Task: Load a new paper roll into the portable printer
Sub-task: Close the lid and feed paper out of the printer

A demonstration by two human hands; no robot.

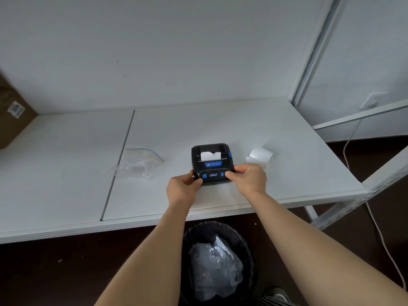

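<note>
White shelf-table (220, 129) against a pale wall, dark floor below. Far left, brown cardboard box (13, 115) with a white sticker. Next over, a crumpled clear zip bag with a blue seal line (139, 163), lying flat and well apart from the work.

Your left hand (183, 184) curls round the near-left corner of the small black portable printer with blue buttons (212, 162), thumb on top, fingers tucked under the edge. The printer sits flat on the table, centre, lid apparently down, with a short torn white paper tab (210, 155) sticking out of the slot. Your right hand (249, 176) pinches the near-right corner, thumb by the blue button. Both hands are half closed on the printer body, nothing else in them.

Just right of the printer, partly behind your right hand, lies the white paper roll (260, 156) on its side, loose end trailing. Below the table edge, a black bin with a plastic liner (216, 261).

Step, as I read it: steadying or seating the printer. Can't tell whether the roll by it is the new or the spent one. If new, next move needs the blue side latch (229, 154) pressed to open the lid.
</note>
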